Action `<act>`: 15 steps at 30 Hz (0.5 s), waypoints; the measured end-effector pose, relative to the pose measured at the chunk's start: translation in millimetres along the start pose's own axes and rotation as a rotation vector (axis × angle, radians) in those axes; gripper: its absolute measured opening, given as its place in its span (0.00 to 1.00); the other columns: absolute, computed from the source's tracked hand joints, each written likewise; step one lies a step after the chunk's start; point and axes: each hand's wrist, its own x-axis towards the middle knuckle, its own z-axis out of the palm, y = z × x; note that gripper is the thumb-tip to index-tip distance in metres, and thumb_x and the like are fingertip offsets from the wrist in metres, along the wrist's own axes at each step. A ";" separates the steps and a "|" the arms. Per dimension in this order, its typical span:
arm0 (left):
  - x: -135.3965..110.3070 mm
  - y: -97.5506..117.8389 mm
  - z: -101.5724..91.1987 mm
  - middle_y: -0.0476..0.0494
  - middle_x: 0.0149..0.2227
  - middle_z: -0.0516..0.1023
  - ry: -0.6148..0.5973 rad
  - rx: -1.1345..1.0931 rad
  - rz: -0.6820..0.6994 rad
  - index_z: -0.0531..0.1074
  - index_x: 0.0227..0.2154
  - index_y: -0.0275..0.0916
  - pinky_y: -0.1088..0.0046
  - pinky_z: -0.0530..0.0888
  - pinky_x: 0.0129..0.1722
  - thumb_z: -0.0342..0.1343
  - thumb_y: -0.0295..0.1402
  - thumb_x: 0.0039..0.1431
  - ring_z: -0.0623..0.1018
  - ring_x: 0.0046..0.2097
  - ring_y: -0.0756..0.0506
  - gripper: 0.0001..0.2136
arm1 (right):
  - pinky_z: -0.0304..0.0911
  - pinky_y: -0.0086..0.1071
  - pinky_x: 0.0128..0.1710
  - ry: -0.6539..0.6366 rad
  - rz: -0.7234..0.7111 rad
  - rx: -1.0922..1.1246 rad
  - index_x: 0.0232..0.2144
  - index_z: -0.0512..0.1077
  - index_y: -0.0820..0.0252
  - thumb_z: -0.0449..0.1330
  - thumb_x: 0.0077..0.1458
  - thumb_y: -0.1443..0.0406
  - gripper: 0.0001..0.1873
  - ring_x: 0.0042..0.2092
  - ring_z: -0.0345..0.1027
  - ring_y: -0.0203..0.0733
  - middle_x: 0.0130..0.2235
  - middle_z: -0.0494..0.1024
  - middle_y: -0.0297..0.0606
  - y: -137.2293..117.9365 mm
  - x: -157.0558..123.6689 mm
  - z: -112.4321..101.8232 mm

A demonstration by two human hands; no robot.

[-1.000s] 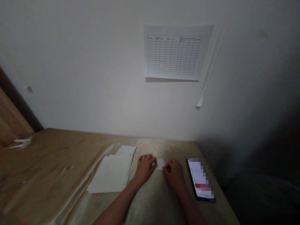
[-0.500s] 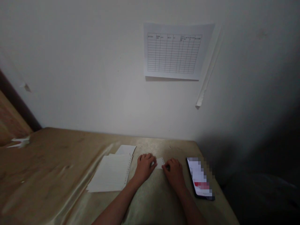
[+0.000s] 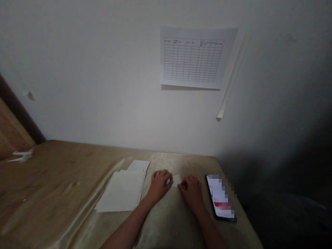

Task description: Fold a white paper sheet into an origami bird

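Note:
A small piece of white paper (image 3: 176, 180) with punched holes along its right edge lies between my hands, low over the table. My left hand (image 3: 161, 183) pinches its left side between thumb and fingers. On the other side, my right hand (image 3: 191, 188) has its thumb and index finger closed on the right edge. To the left of my left arm rests a stack of loose-leaf sheets (image 3: 121, 192), holes along its right side. Another white sheet (image 3: 140, 165) pokes out behind the stack.
A phone (image 3: 221, 199) with a lit, blurred screen lies right of my right hand, near the edge of the cloth-covered table (image 3: 77, 166). White scraps (image 3: 23, 156) sit at the far left. On the wall behind hangs a printed table sheet (image 3: 193, 58).
Both hands stay on the small paper; my right hand's fingertips have shifted very slightly left. The stack and the phone remain where they were.

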 end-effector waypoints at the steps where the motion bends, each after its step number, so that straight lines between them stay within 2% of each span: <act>1: 0.0 -0.8 0.4 0.49 0.48 0.75 0.003 -0.010 0.003 0.75 0.39 0.48 0.57 0.58 0.59 0.56 0.35 0.61 0.69 0.53 0.41 0.05 | 0.55 0.36 0.48 0.000 0.004 -0.002 0.29 0.72 0.55 0.61 0.55 0.63 0.04 0.44 0.68 0.45 0.37 0.76 0.37 -0.1 0.0 0.2; 8: -0.9 -3.9 1.2 0.50 0.48 0.75 0.014 -0.050 0.023 0.74 0.46 0.52 0.57 0.58 0.59 0.59 0.36 0.60 0.69 0.52 0.41 0.11 | 0.55 0.36 0.48 -0.007 0.010 0.001 0.29 0.73 0.54 0.61 0.55 0.62 0.04 0.44 0.68 0.45 0.37 0.77 0.37 -1.1 0.5 -0.9; 15: -1.1 -3.4 0.0 0.49 0.46 0.74 0.001 -0.021 0.043 0.77 0.41 0.52 0.57 0.59 0.58 0.59 0.39 0.61 0.69 0.52 0.41 0.07 | 0.55 0.37 0.49 -0.004 0.035 0.010 0.28 0.74 0.54 0.62 0.55 0.62 0.04 0.44 0.68 0.46 0.37 0.77 0.37 -2.0 1.6 -0.4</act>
